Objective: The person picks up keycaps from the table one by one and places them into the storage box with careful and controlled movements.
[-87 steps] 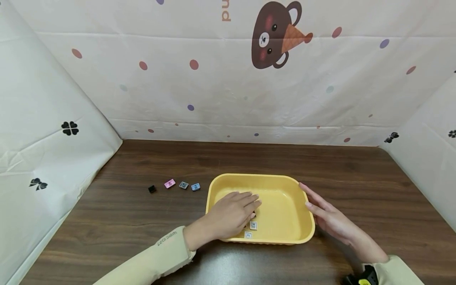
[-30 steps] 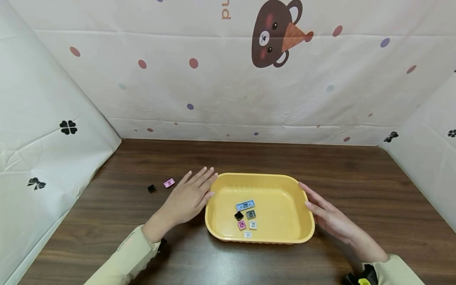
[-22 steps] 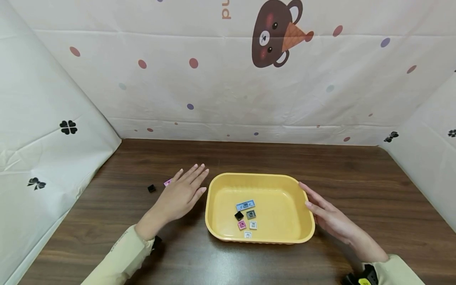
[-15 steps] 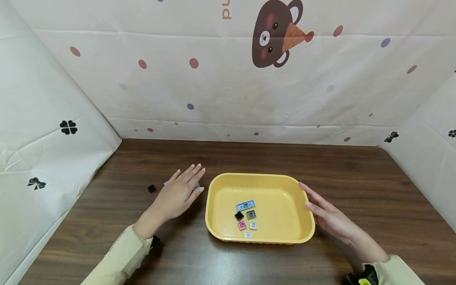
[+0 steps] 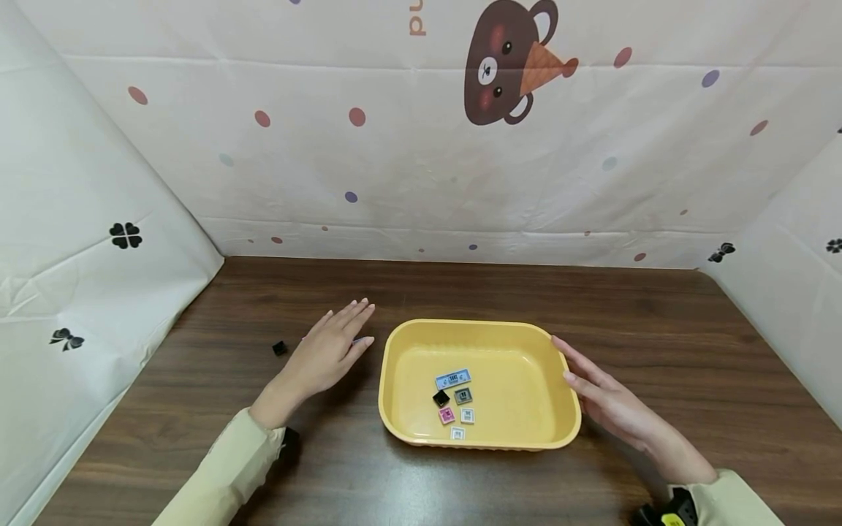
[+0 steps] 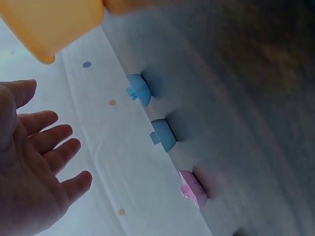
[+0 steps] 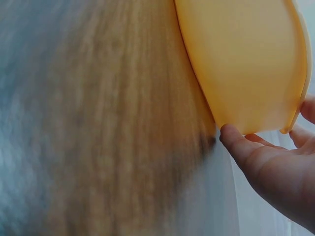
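Observation:
My left hand (image 5: 317, 359) hangs over a row of keycaps on the table, its fingers extended and holding nothing. In the left wrist view, a blue keycap (image 6: 139, 89), a grey-blue keycap (image 6: 164, 135) and a pink keycap (image 6: 194, 189) lie stem up, apart from that hand. The head view mostly hides these three behind the hand. A black keycap (image 5: 280, 348) lies just left of it. My right hand (image 5: 615, 405) rests with nearly straight fingers against the right side of a yellow tray (image 5: 539, 394), touching its wall and rim.
Several keycaps lie in the tray's left half, including a long blue keycap (image 5: 453, 379), a black one and a pink one. A dark wood table (image 5: 342, 478) carries everything. White printed cloth (image 5: 421, 161) stands behind it and at both sides.
My left hand was inside the tray, lifted out over its left rim, and moved left above the loose keycaps. The keycaps in the tray came into sight. My right hand stays at the tray.

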`<action>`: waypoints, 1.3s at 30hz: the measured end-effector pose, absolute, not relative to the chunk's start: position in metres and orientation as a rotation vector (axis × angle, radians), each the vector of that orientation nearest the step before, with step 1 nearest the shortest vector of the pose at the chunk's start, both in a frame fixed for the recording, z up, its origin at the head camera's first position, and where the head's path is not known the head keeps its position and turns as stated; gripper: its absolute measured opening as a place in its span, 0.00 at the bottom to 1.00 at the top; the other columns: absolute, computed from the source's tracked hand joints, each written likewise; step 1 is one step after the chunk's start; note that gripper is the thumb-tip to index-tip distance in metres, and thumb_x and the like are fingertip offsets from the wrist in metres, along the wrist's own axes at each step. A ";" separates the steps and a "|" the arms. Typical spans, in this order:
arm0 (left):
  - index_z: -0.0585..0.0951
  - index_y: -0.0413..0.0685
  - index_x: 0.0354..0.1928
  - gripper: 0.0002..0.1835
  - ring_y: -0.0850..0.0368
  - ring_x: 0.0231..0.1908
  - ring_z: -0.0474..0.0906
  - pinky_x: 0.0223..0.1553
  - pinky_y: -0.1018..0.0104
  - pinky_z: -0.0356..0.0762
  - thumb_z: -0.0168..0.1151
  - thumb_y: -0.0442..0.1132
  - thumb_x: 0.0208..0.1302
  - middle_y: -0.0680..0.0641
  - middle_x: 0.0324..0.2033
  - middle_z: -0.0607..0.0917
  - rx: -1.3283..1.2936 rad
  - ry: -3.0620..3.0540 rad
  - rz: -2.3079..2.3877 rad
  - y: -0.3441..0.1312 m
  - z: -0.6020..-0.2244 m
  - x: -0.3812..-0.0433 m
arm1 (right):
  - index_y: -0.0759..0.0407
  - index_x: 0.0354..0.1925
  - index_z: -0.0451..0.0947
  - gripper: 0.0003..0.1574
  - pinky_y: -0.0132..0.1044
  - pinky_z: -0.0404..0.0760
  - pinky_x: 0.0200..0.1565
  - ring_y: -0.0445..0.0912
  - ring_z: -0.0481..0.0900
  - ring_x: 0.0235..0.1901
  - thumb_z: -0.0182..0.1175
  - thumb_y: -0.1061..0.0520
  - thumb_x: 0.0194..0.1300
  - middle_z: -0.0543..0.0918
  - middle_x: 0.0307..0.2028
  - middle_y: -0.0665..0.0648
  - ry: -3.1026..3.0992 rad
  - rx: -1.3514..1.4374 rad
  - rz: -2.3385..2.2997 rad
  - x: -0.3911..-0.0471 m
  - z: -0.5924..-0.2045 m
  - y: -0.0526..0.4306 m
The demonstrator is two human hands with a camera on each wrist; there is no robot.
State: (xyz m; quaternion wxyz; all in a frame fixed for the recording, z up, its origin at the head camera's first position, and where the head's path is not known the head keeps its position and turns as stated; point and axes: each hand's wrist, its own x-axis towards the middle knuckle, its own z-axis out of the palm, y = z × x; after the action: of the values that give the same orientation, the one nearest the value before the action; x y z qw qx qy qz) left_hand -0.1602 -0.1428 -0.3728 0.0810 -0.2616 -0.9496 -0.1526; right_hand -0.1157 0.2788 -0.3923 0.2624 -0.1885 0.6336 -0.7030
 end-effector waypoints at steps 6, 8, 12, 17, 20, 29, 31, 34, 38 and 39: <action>0.62 0.41 0.65 0.27 0.47 0.64 0.58 0.61 0.45 0.56 0.47 0.47 0.69 0.41 0.64 0.64 -0.794 -2.823 -0.530 -0.143 -0.376 -0.166 | 0.50 0.71 0.32 0.34 0.29 0.70 0.53 0.30 0.61 0.59 0.33 0.61 0.74 0.44 0.66 0.46 1.714 -0.512 -1.899 -0.116 -0.392 0.279; 0.62 0.40 0.65 0.27 0.47 0.64 0.58 0.61 0.45 0.56 0.48 0.46 0.69 0.41 0.63 0.65 -0.793 -2.821 -0.559 -0.143 -0.376 -0.167 | 0.50 0.71 0.32 0.34 0.29 0.70 0.53 0.30 0.61 0.59 0.33 0.61 0.74 0.44 0.66 0.46 1.715 -0.513 -1.898 -0.116 -0.392 0.279; 0.63 0.39 0.65 0.27 0.46 0.63 0.60 0.61 0.45 0.56 0.50 0.45 0.68 0.40 0.63 0.66 -0.788 -2.818 -0.601 -0.143 -0.377 -0.170 | 0.50 0.71 0.32 0.34 0.29 0.69 0.53 0.30 0.61 0.59 0.33 0.61 0.74 0.44 0.66 0.46 1.719 -0.512 -1.897 -0.116 -0.392 0.279; 0.63 0.39 0.64 0.27 0.46 0.63 0.60 0.61 0.46 0.56 0.52 0.44 0.67 0.40 0.62 0.67 -0.777 -2.839 -0.648 -0.143 -0.377 -0.174 | 0.50 0.71 0.31 0.35 0.29 0.69 0.53 0.29 0.61 0.59 0.33 0.61 0.74 0.44 0.66 0.46 1.717 -0.514 -1.894 -0.117 -0.392 0.279; 0.63 0.40 0.65 0.28 0.45 0.62 0.61 0.60 0.47 0.58 0.52 0.44 0.67 0.40 0.62 0.67 -0.765 -2.865 -0.706 -0.144 -0.377 -0.175 | 0.50 0.71 0.31 0.34 0.28 0.69 0.53 0.29 0.61 0.59 0.33 0.60 0.74 0.44 0.66 0.46 1.715 -0.514 -1.893 -0.117 -0.392 0.279; 0.63 0.41 0.64 0.28 0.44 0.61 0.64 0.57 0.48 0.64 0.53 0.44 0.66 0.40 0.62 0.67 -0.726 -2.929 -0.866 -0.145 -0.378 -0.179 | 0.50 0.71 0.31 0.34 0.28 0.69 0.54 0.30 0.60 0.60 0.32 0.61 0.74 0.44 0.66 0.45 1.695 -0.524 -1.902 -0.117 -0.393 0.279; 0.64 0.40 0.64 0.27 0.44 0.60 0.65 0.56 0.48 0.65 0.53 0.44 0.66 0.40 0.61 0.68 -0.727 -2.934 -0.888 -0.145 -0.379 -0.181 | 0.51 0.71 0.31 0.34 0.29 0.69 0.54 0.30 0.61 0.60 0.32 0.61 0.74 0.44 0.66 0.45 1.689 -0.526 -1.906 -0.117 -0.393 0.279; 0.65 0.39 0.63 0.27 0.44 0.59 0.66 0.56 0.49 0.66 0.54 0.44 0.65 0.40 0.60 0.69 -0.737 -2.936 -0.918 -0.146 -0.380 -0.182 | 0.51 0.71 0.31 0.34 0.29 0.69 0.54 0.30 0.61 0.59 0.32 0.61 0.74 0.45 0.66 0.44 1.688 -0.529 -1.908 -0.116 -0.393 0.279; 0.65 0.40 0.63 0.28 0.44 0.59 0.66 0.55 0.48 0.66 0.57 0.44 0.63 0.41 0.60 0.70 -0.737 -2.962 -0.945 -0.146 -0.381 -0.184 | 0.51 0.71 0.31 0.34 0.29 0.69 0.53 0.30 0.61 0.59 0.32 0.61 0.74 0.45 0.65 0.44 1.693 -0.526 -1.904 -0.116 -0.392 0.279; 0.65 0.41 0.63 0.29 0.44 0.59 0.66 0.55 0.48 0.66 0.58 0.44 0.63 0.41 0.60 0.70 -0.736 -2.973 -0.945 -0.147 -0.381 -0.185 | 0.50 0.71 0.31 0.34 0.29 0.69 0.53 0.30 0.61 0.59 0.32 0.61 0.74 0.46 0.65 0.44 1.693 -0.524 -1.904 -0.116 -0.392 0.279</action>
State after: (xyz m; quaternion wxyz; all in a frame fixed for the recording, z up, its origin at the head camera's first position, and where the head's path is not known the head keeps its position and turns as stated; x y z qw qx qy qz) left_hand -0.1846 -0.1468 -0.3812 -0.0317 -0.2295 -0.9271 -0.2948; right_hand -0.1161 0.2794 -0.3923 0.2671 -0.1942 0.6273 -0.7053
